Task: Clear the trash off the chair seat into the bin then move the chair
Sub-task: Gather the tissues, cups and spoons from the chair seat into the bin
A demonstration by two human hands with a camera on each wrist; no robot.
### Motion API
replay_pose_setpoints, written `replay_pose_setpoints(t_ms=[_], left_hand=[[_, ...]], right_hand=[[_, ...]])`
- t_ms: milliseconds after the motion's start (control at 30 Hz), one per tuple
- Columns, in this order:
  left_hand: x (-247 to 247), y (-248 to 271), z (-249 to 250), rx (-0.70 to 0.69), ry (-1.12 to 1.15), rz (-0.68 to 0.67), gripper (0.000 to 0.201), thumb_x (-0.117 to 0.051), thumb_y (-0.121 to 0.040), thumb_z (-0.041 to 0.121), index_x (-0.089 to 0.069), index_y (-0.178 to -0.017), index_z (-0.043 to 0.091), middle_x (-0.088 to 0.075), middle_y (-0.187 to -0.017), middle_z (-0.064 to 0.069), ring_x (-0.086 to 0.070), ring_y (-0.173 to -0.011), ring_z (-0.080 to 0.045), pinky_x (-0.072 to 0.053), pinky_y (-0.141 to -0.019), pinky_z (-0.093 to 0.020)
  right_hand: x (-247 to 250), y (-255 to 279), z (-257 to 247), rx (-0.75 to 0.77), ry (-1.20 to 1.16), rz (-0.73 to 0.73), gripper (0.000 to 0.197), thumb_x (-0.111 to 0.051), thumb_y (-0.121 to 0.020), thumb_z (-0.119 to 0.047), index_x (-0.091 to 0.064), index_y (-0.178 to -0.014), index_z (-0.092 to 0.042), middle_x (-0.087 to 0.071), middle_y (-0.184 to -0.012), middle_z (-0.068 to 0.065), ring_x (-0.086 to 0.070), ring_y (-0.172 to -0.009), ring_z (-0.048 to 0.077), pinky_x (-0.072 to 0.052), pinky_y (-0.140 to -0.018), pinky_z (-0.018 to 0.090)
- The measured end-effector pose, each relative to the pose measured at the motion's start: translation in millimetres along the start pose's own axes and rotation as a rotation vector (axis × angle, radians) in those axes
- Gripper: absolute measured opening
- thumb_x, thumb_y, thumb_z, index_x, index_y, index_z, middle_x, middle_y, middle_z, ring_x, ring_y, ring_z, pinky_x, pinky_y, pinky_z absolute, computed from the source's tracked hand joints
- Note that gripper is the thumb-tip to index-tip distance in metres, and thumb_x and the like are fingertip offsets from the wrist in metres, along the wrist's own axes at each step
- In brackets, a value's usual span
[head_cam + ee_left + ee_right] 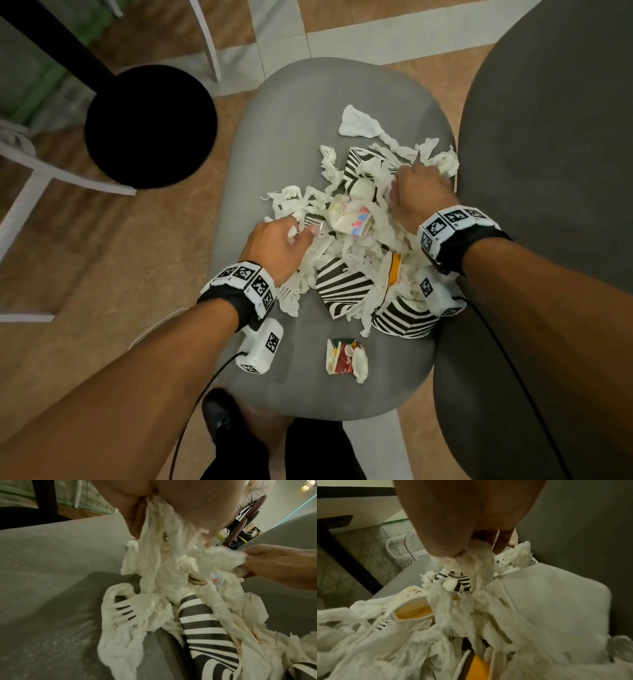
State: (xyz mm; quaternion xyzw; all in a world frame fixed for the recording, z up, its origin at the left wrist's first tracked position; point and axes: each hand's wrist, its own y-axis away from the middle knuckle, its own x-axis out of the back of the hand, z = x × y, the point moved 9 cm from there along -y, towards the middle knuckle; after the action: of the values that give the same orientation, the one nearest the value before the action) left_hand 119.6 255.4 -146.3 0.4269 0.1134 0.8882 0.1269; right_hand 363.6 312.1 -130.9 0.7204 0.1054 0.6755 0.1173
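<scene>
Left hand (277, 245) grips a bunch of white tissue strips (154, 550) at the near-left edge of the pile. Right hand (423, 195) pinches another tissue wad (477, 555) at the far-right edge. The pile lies mid-seat on the grey chair seat (274, 137): striped paper plates (342, 286), a small printed cup (349, 216), a plastic fork (137, 609). A wrapper (346, 356) lies apart, nearer the person. A black bin (150, 126) stands left of the chair.

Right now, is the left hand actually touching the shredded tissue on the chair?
Touching. The left wrist view shows the left hand with its fingers closed round a hanging strand of the white tissue; the head view agrees.
</scene>
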Motion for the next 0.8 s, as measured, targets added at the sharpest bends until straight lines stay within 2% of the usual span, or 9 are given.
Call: replay_pose_setpoints(t_ms=[100,233,300,400,467,567,633,733,800], left_hand=[[1.9,4.9,2.5,0.037,-0.011,0.019,0.045,-0.069,-0.083,0.045,-0.04,-0.058,0.021,-0.044,-0.05,0.005,-0.043,-0.048,-0.017,-0.035,-0.049,-0.025],[0.5,14.1,3.8,0.055,0.12,0.011,0.013,-0.055,-0.093,0.019,-0.048,-0.083,0.022,-0.056,-0.068,-0.001,-0.055,-0.051,-0.022,-0.048,-0.049,-0.03],[0.9,21.7,3.7,0.086,0.234,0.001,0.01,-0.049,-0.098,0.021,-0.05,-0.106,0.026,-0.059,-0.091,-0.006,-0.066,-0.059,-0.026,-0.056,-0.046,-0.034],[0.6,31.9,-0.6,0.154,0.289,-0.027,0.025,-0.041,-0.102,0.014,-0.053,-0.122,0.022,-0.05,-0.114,-0.006,-0.069,-0.072,-0.03,-0.045,-0.035,-0.019],[0.9,38.1,-10.1,0.2,0.294,-0.032,0.028,-0.038,-0.1,0.008,-0.057,-0.116,0.021,-0.054,-0.111,-0.006,-0.069,-0.077,-0.029,-0.049,-0.037,-0.024],[4.4,45.4,-19.3,0.181,0.206,0.006,0.02,-0.042,-0.097,0.015,-0.06,-0.101,0.023,-0.067,-0.089,-0.008,-0.065,-0.07,-0.027,-0.059,-0.06,-0.04],[10.7,51.5,-19.6,0.148,0.13,0.062,0.019,-0.05,-0.095,0.026,-0.064,-0.087,0.015,-0.067,-0.076,-0.005,-0.061,-0.07,-0.027,-0.054,-0.068,-0.036],[19.7,62.8,-17.3,0.146,0.132,0.12,0.038,-0.061,-0.087,0.046,-0.058,-0.066,0.014,-0.059,-0.057,0.002,-0.056,-0.058,-0.021,-0.044,-0.055,-0.029],[21.4,67.1,-14.8,0.127,0.097,0.122,0.028,-0.063,-0.087,0.037,-0.054,-0.069,0.017,-0.058,-0.061,0.005,-0.057,-0.063,-0.022,-0.04,-0.057,-0.027]], right_hand=[[16.8,10.2,-0.8,-0.011,-0.181,0.073,0.033,-0.036,-0.102,-0.031,-0.055,-0.1,-0.003,-0.057,-0.1,0.02,-0.053,-0.098,0.039,-0.04,-0.087,0.045],[15.3,25.1,2.4,-0.053,-0.33,0.012,0.037,-0.05,-0.098,-0.041,-0.049,-0.08,-0.009,-0.054,-0.085,0.012,-0.053,-0.085,0.032,-0.044,-0.075,0.037],[5.1,33.2,3.5,-0.075,-0.359,-0.032,0.017,-0.054,-0.096,-0.027,-0.053,-0.1,-0.01,-0.061,-0.099,0.015,-0.058,-0.098,0.036,-0.046,-0.079,0.036],[-11.8,44.7,3.6,-0.118,-0.335,-0.096,0.043,-0.05,-0.096,-0.012,-0.038,-0.137,-0.014,-0.063,-0.115,0.02,-0.06,-0.105,0.04,-0.044,-0.08,0.037],[-19.8,49.8,-0.2,-0.113,-0.248,-0.124,0.046,-0.049,-0.098,-0.024,-0.038,-0.141,-0.015,-0.064,-0.113,0.022,-0.061,-0.104,0.041,-0.044,-0.079,0.037],[-36.9,59.6,-3.8,-0.128,-0.131,-0.3,0.059,-0.058,-0.088,-0.059,-0.054,-0.126,-0.013,-0.065,-0.114,0.014,-0.063,-0.104,0.035,-0.046,-0.077,0.034],[-36.8,59.7,-7.6,-0.106,-0.087,-0.298,0.05,-0.059,-0.089,-0.054,-0.062,-0.113,-0.011,-0.067,-0.109,0.014,-0.064,-0.098,0.033,-0.05,-0.078,0.034],[-14.9,58.2,-16.4,-0.083,-0.202,-0.154,0.041,-0.043,-0.098,-0.045,-0.06,-0.094,-0.007,-0.063,-0.091,0.012,-0.06,-0.087,0.032,-0.045,-0.075,0.033],[1.8,59.1,-22.5,-0.06,-0.234,-0.101,0.036,-0.043,-0.098,-0.039,-0.054,-0.088,-0.006,-0.059,-0.089,0.018,-0.059,-0.088,0.036,-0.038,-0.071,0.032]])
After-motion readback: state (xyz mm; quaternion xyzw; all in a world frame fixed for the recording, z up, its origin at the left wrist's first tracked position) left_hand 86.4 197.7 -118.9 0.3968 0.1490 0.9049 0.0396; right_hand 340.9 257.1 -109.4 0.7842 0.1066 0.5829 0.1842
